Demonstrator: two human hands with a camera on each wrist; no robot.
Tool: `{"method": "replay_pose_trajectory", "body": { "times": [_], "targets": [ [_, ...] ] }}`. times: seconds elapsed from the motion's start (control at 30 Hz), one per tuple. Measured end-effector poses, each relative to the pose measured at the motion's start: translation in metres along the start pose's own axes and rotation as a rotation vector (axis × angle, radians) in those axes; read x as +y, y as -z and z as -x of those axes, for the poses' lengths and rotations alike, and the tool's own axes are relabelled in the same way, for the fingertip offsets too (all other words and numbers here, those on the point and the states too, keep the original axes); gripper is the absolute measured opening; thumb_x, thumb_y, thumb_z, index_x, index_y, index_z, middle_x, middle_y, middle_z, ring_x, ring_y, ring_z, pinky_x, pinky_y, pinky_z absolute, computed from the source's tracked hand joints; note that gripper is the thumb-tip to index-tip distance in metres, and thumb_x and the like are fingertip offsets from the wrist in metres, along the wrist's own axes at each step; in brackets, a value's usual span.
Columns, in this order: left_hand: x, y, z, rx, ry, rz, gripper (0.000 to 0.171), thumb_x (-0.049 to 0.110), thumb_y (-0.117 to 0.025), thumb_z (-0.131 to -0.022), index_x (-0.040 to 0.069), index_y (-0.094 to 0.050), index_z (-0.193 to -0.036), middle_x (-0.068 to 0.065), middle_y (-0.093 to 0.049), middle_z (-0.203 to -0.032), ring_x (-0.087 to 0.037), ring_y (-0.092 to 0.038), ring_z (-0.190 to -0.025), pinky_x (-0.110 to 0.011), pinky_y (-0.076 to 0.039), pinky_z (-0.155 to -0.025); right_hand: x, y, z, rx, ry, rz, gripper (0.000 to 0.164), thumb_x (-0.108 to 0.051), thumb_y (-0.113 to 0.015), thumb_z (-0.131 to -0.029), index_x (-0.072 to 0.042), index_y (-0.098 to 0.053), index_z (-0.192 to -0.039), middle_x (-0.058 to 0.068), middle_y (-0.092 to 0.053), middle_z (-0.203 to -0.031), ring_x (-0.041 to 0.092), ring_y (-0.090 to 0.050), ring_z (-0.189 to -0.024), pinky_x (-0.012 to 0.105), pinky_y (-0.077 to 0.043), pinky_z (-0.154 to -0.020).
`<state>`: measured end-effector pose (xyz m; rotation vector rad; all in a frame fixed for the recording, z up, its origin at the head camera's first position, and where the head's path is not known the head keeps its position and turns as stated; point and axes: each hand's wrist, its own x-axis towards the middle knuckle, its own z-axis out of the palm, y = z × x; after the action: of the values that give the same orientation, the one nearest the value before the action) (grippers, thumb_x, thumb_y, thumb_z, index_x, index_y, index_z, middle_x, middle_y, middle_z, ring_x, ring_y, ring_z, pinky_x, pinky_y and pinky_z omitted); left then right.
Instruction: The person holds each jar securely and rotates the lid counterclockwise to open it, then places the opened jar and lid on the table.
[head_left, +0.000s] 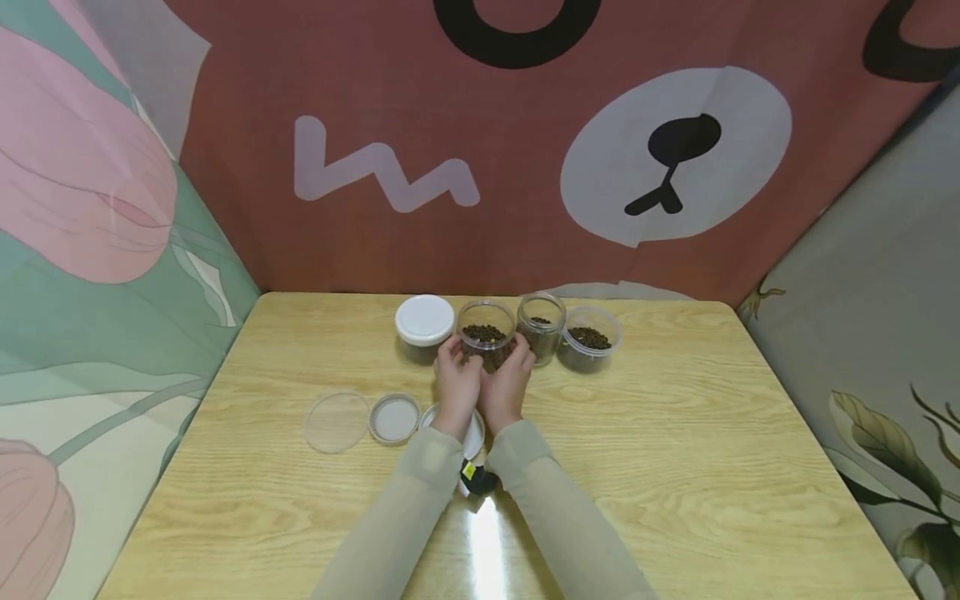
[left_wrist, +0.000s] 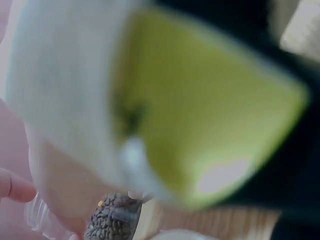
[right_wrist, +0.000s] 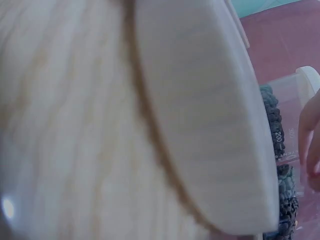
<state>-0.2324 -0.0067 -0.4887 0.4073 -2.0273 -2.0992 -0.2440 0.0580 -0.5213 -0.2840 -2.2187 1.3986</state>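
Head view: A person in pale long sleeves [head_left: 431,475] grips a clear, round container [head_left: 487,312] of small dark pellets at the far side of a wood-topped table [head_left: 712,417]. The left hand [head_left: 459,387] and right hand [head_left: 506,387] close on its near wall from either side, fingers curled about it, wrists close together; whether its base touches the tabletop cannot be told. A few yellow specks show among the pellets.

The container stands in a row of four. Just to its left is a jar with a white lid [head_left: 424,319]; to its right come a taller open jar [head_left: 540,343] and, at the row's right end, an open tub [head_left: 585,362], both partly filled with dark pellets.

Nearer, to the left, lie a clear disc [head_left: 337,422] and a pale round lid [head_left: 394,419], side by side. Another white lid [head_left: 474,437] lies partly hidden under the left forearm, with a black object [head_left: 478,482] bearing a yellow patch showing between the wrists.

In the left wrist view, a blurred yellow surface [left_wrist: 215,110] fills much of the frame; in the right wrist view, a white ribbed edge [right_wrist: 205,115] does. Behind, a reddish backdrop [head_left: 517,167] carries a cartoon muzzle.
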Motion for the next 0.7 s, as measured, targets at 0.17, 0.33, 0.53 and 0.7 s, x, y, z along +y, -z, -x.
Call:
{"method": "replay_pose_trajectory", "body": {
  "times": [0.17,0.33,0.53,0.7],
  "targets": [
    [0.005,0.004,-0.001,-0.053,0.014,-0.006,0.062,0.001,-0.061,-0.086,-0.006,-0.043,-0.144,-0.029,-0.047,-0.144,-0.042,-0.048,-0.135,-0.046,-0.038,-0.115,-0.003,-0.001,-0.001,0.008,-0.011,-0.019,0.072,0.005,-0.075,-0.073,-0.002,-0.044,-0.137,0.025,-0.047,-0.123,0.037,-0.051,-0.111,0.048,-0.046,-0.100],
    [0.007,0.005,-0.002,-0.088,0.020,0.034,0.059,0.000,-0.062,-0.088,-0.009,-0.042,-0.143,-0.034,-0.046,-0.143,-0.045,-0.048,-0.134,-0.048,-0.038,-0.114,-0.006,0.000,-0.002,0.008,-0.021,-0.055,0.067,0.005,-0.074,-0.077,0.000,-0.043,-0.136,0.025,-0.047,-0.121,0.037,-0.052,-0.106,0.045,-0.050,-0.093],
    [0.008,0.011,-0.009,-0.156,-0.013,-0.016,0.058,0.001,-0.060,-0.090,-0.013,-0.040,-0.142,-0.037,-0.046,-0.141,-0.049,-0.049,-0.132,-0.050,-0.040,-0.112,-0.005,0.000,-0.002,-0.026,-0.053,-0.108,0.063,0.001,-0.077,-0.081,0.000,-0.043,-0.134,0.024,-0.045,-0.123,0.037,-0.052,-0.107,0.042,-0.052,-0.088],
    [0.015,0.018,-0.013,-0.226,-0.005,-0.079,0.055,0.000,-0.058,-0.091,-0.014,-0.040,-0.141,-0.036,-0.049,-0.138,-0.048,-0.051,-0.130,-0.049,-0.042,-0.111,-0.006,0.002,-0.003,-0.031,-0.062,-0.143,0.057,-0.002,-0.077,-0.084,0.000,-0.043,-0.131,0.024,-0.045,-0.124,0.041,-0.052,-0.108,0.045,-0.049,-0.094]
  ]
}}
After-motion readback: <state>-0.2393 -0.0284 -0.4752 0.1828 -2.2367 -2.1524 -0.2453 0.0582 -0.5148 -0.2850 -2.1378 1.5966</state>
